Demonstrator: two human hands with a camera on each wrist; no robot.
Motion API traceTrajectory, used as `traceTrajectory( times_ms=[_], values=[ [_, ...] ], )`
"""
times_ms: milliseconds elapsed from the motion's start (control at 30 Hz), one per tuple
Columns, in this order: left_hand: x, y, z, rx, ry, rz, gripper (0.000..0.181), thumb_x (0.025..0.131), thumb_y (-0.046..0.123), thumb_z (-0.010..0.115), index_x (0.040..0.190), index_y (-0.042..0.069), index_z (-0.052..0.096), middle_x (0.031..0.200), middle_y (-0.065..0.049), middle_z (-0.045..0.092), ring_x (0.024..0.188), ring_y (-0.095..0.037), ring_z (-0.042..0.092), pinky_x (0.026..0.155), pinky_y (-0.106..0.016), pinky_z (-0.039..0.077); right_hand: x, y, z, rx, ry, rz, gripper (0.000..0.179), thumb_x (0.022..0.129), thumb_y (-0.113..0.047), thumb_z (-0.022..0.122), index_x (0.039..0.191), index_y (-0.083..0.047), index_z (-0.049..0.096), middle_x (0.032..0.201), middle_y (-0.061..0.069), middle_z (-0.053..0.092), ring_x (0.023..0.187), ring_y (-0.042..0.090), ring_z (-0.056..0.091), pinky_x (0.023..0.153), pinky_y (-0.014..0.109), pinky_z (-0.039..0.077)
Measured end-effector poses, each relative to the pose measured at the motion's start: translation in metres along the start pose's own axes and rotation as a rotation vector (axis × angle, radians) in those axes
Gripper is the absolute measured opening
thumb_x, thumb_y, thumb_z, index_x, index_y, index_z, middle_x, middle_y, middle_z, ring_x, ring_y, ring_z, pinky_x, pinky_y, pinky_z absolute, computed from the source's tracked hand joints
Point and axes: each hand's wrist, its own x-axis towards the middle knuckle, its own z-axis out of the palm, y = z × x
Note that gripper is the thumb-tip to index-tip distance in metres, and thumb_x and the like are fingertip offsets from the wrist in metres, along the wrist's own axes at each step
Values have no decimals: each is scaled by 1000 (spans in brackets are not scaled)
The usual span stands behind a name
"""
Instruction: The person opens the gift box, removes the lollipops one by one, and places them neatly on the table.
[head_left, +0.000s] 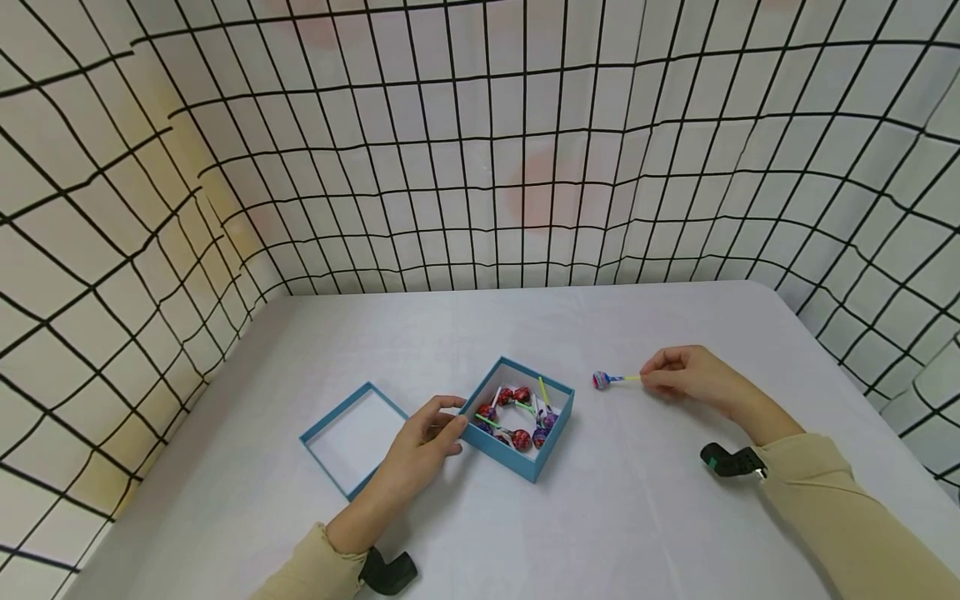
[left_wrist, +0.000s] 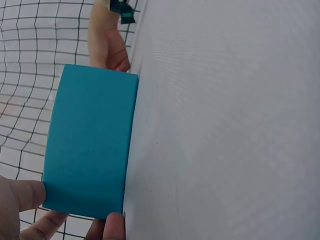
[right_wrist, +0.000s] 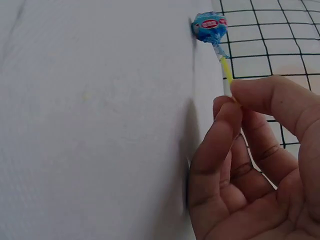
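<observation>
I see the right hand (head_left: 693, 379) pinching the yellow stick (right_wrist: 226, 69) of a blue-wrapped lollipop (head_left: 602, 380), at 2 o'clock from the open blue box (head_left: 498, 454); its red oval label (right_wrist: 210, 23) carries pale lettering too small for me to read; the left hand (head_left: 420, 446) grips the box's 9 o'clock corner; wrapped lollipops (head_left: 522, 440) lie inside; the lid (head_left: 360, 437) lies at 9 o'clock.
</observation>
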Motion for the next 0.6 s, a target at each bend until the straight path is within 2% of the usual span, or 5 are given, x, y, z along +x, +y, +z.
traceTrajectory(
  times_ms=[133,333,600],
  values=[
    [0,0,0,1,-1,3,33,111,26,62,142,17,63,129,-16,71,102,-24,76,101,-47,62,-2,-2,1,-116,35,0,29,100,-25,77,116,0,74,92,-3,70,78,10,58,66,26,52],
    [1,0,1,-2,7,5,32,110,25,63,141,17,64,128,-16,70,102,-23,75,99,-45,63,-2,-2,3,-208,57,-25,26,99,-25,78,112,-3,75,85,-3,65,75,10,55,62,25,49],
    [1,1,0,-2,6,-3,33,110,26,63,142,17,64,128,-15,71,102,-22,75,100,-45,62,-1,-4,3,-236,49,-36,27,98,-26,79,112,-3,76,85,-4,65,73,9,54,61,24,48]
  ],
)
